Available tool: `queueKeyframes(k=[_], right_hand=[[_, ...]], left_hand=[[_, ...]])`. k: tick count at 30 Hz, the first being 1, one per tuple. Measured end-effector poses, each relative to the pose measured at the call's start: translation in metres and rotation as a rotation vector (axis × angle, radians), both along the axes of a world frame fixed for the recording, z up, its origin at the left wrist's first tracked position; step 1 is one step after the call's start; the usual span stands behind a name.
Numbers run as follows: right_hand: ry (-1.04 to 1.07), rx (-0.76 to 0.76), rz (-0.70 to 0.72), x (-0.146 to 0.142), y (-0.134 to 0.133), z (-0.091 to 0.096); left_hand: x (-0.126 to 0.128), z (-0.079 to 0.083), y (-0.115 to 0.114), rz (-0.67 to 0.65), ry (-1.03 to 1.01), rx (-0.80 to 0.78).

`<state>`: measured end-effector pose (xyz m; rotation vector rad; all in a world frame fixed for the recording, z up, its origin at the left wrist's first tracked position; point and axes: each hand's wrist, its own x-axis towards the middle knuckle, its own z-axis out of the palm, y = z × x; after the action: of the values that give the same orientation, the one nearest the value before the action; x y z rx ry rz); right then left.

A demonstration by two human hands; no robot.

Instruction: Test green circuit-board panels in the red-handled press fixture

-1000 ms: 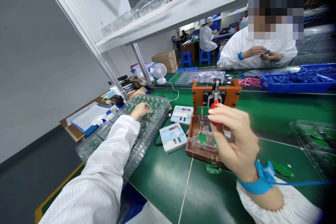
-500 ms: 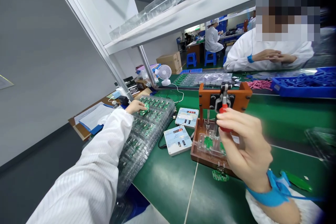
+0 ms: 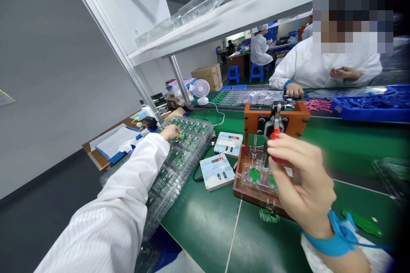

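Observation:
My left hand [image 3: 171, 132] is pinched around a small green circuit board [image 3: 182, 135], low over the far part of a clear plastic tray [image 3: 192, 160] filled with such boards. My right hand [image 3: 301, 179] grips the red handle [image 3: 276, 147] of a toggle clamp on an orange and brown test fixture [image 3: 301, 121]. Under the clamp, green boards [image 3: 255, 174] sit in a clear holder; my right hand partly covers them. In front of the fixture a loose circuit board [image 3: 269, 216] lies on the green mat. A blue wrist strap [image 3: 331, 236] circles my right wrist.
Two white counter boxes [image 3: 218, 171] with red digits stand between tray and fixture. Behind are a small white fan [image 3: 201, 89] and a blue bin [image 3: 371, 108] of blue parts. A co-worker [image 3: 304, 62] sits opposite. A shelf [image 3: 224, 21] hangs overhead.
My left hand has moved slightly right over the tray with the board. My right hand stays on the red handle. The co-worker's hands have parted, one reaching down to the bench.

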<state>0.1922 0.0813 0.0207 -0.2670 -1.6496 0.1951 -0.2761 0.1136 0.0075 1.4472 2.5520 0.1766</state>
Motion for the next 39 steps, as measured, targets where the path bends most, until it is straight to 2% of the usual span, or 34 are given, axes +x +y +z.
queueKeyframes(k=[16, 21, 31, 39], right_hand=[[0.002, 0.004, 0.003, 0.001, -0.001, 0.000], [-0.004, -0.005, -0.001, 0.002, -0.002, 0.000], [-0.020, -0.005, -0.018, 0.001, -0.002, 0.001], [-0.019, -0.009, -0.013, 0.000, -0.002, 0.001]], left_hand=[[0.014, 0.006, 0.008, -0.090, 0.144, -0.199], [0.020, 0.008, 0.009, -0.079, 0.185, -0.203], [0.029, 0.003, -0.008, -0.073, 0.193, -0.061], [0.040, -0.008, -0.033, -0.098, 0.145, 0.204]])
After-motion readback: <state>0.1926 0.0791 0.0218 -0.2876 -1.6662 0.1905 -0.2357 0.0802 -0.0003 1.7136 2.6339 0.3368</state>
